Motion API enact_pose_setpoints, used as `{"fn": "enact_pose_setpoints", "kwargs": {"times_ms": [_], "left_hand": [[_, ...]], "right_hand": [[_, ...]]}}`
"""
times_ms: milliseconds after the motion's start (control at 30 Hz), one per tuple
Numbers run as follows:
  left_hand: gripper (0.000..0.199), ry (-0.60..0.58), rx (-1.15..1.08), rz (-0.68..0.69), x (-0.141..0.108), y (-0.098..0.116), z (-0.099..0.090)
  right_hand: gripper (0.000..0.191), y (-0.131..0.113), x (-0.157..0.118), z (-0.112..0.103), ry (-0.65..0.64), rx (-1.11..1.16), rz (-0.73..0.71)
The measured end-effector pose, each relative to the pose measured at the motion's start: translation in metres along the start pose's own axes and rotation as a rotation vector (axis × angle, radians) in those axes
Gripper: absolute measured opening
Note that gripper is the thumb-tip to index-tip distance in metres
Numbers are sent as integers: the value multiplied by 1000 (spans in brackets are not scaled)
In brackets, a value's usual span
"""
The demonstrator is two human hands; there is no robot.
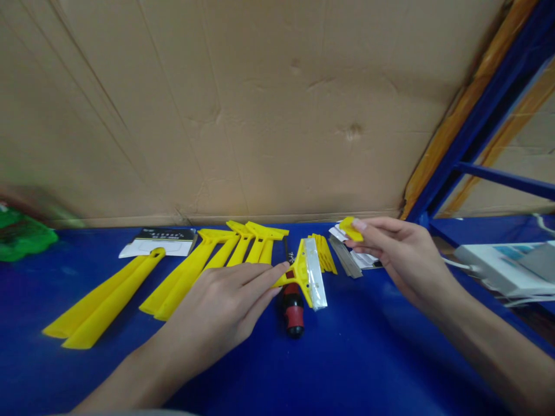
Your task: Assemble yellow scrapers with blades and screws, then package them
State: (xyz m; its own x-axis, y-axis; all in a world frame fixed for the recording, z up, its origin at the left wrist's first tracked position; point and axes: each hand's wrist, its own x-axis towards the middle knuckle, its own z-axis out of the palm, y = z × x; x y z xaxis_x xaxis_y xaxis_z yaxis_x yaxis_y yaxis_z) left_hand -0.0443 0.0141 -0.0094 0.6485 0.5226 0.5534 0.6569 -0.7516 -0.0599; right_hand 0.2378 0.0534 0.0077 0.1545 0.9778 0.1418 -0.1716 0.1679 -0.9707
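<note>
My left hand is closed around the handle of a yellow scraper, whose head points right. Across that head lies a shiny flat blade. Between the fingertips of my right hand is a small yellow plastic piece, raised a little above the table. Below it lie a stack of grey blades and white paper. Several narrow yellow plastic pieces sit just behind the scraper's blade. A red and black screwdriver lies partly under the scraper, close to some small screws.
Several yellow scraper handles lie left of my left hand, and more yellow handles sit beside a black and white card. Cardboard backs the blue table. A white power strip and blue frame stand right; green plastic is left.
</note>
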Motion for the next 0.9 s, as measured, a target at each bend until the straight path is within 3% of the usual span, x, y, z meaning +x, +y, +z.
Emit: {"fn": "enact_pose_setpoints", "kwargs": {"times_ms": [200,467,900], "left_hand": [[30,-1,10,3,1,1,0],[27,15,9,6,0,3,-2],[28,45,14,37,0,4,-1]], "right_hand": [[68,-1,-5,3,-61,23,202],[52,-7,-20,16,-286,-192,206],[51,19,-22,19,-379,-226,210]]}}
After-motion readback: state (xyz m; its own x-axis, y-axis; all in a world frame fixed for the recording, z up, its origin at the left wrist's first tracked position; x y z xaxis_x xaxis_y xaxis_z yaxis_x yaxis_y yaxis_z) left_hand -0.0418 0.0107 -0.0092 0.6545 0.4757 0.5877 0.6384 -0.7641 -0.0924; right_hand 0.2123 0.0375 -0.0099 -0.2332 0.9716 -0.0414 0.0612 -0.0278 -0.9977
